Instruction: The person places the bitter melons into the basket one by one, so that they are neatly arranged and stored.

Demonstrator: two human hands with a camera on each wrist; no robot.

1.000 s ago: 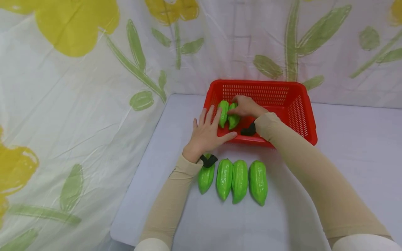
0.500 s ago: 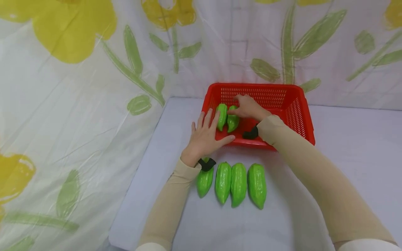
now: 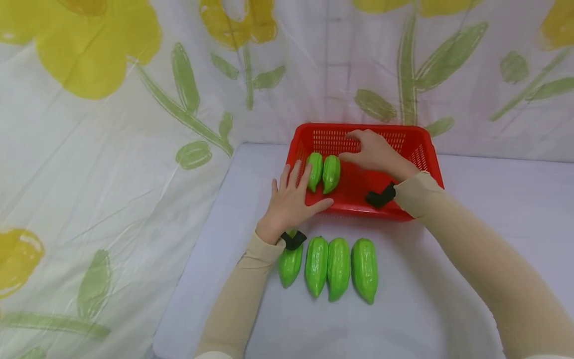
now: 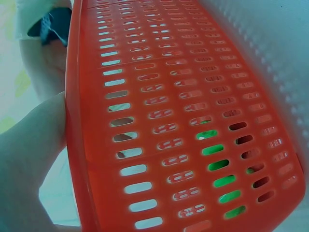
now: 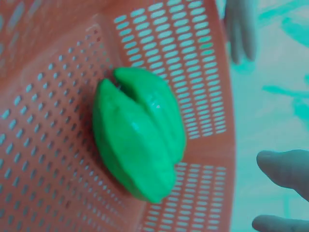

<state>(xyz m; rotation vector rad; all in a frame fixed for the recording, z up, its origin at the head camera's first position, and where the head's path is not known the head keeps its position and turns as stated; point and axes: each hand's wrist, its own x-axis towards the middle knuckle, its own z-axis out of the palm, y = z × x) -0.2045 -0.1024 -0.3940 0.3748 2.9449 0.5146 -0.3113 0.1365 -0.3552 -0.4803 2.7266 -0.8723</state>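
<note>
Two ridged green fruits lie side by side at the left end of the red basket [image 3: 358, 207]; the right one [image 3: 331, 174] shows whole, the left one [image 3: 315, 172] partly behind fingers. In the right wrist view both fruits [image 5: 130, 140] rest against the basket wall. My right hand [image 3: 376, 152], fingers spread and curved with nothing between them, hovers over the basket just right of the fruits. My left hand [image 3: 289, 202] lies with spread fingers on the basket's front left corner; in the left wrist view the hand [image 4: 29, 154] touches the basket rim [image 4: 73, 106].
Several more green fruits stand in a row on the white table [image 3: 403, 309] in front of the basket: one [image 3: 290, 264] partly under the left wrist, a close pair [image 3: 338, 269] and one [image 3: 364, 269] to the right. A flower-printed sheet [image 3: 309, 75] hangs behind.
My right hand has let go of the right fruit in the basket and moved right and up from it. My left hand has stayed at the basket's corner. The head view has shifted slightly.
</note>
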